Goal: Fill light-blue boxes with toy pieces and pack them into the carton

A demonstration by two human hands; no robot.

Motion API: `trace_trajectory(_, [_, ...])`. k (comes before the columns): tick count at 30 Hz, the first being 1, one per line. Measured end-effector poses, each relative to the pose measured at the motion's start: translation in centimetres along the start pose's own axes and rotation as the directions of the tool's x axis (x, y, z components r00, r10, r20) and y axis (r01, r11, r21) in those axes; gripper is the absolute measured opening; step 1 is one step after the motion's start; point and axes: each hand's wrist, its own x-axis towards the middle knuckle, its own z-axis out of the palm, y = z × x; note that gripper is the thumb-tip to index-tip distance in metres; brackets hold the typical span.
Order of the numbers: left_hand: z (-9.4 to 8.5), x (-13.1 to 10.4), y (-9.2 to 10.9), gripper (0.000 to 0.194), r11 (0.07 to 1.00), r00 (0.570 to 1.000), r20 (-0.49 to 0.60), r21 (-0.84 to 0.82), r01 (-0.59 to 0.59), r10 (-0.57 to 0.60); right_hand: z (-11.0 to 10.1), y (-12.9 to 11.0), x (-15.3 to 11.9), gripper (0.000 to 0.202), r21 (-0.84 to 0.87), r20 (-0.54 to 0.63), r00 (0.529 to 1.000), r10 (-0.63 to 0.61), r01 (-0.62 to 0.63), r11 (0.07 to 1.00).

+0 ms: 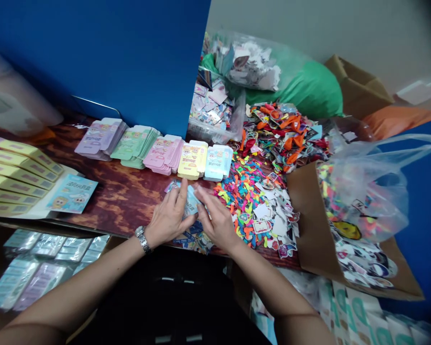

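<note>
Between my two hands, near the table's front edge, lies a small light-blue printed box (191, 203). My left hand (168, 213), with a silver watch at the wrist, rests against its left side, fingers stretched out. On the right side my right hand (215, 218) touches the box with its fingers apart. Shiny printed packets (196, 239) lie just below the hands. Beyond them stands a row of flat box stacks: purple (99, 136), green (134, 143), pink (163, 152), yellow (192, 158) and blue (218, 162).
Colourful small pieces (240, 191) and white stickers (273, 211) are heaped right of my hands, beside an open cardboard box (309, 215). Yellow boxes (14, 177) and a blue card (73, 194) sit at left. A blue partition (111, 57) rises behind.
</note>
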Motion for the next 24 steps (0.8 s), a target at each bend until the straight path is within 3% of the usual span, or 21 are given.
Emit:
trace_trajectory(8, [-0.5,-0.6,-0.1,0.1,0.998,0.998,-0.006,-0.028,0.062,-0.062,3.0,-0.1,0.5,0.07,0.017,0.047,0.995,-0.087,0.086,0.996])
trace_trajectory(11, [-1.8,-1.5,-1.1,0.097,0.992,0.991,0.038,0.008,0.126,-0.126,3.2,-0.2,0.8,0.071,0.073,0.108,0.987,-0.122,0.114,0.991])
trace_trajectory(13, [-3.3,-2.6,-2.6,0.095,0.977,0.981,0.011,0.098,0.189,-0.191,2.3,0.4,1.4,0.073,0.063,0.089,0.986,-0.141,0.136,0.989])
trace_trajectory(16, [-5.7,-4.7,-6.1,0.093,0.906,0.949,-0.098,0.284,0.314,-0.298,0.1,3.1,3.0,0.07,-0.045,-0.014,0.997,-0.077,0.076,0.996])
trace_trajectory(18, [-6.9,-5.9,-8.7,0.09,0.825,0.921,-0.162,0.411,0.388,-0.353,-1.5,6.0,4.4,0.061,-0.136,-0.024,1.0,0.014,-0.017,0.991])
trace_trajectory(21, [-7.7,-7.0,-11.5,0.084,0.766,0.907,-0.202,0.486,0.421,-0.371,-3.3,11.1,6.9,0.055,-0.296,0.093,0.981,0.17,-0.136,0.946])
trace_trajectory(24, [-8.1,-7.4,-12.3,0.077,0.774,0.888,-0.234,0.437,0.459,-0.395,-3.9,15.1,9.3,0.072,-0.416,0.332,0.904,0.267,-0.114,0.902])
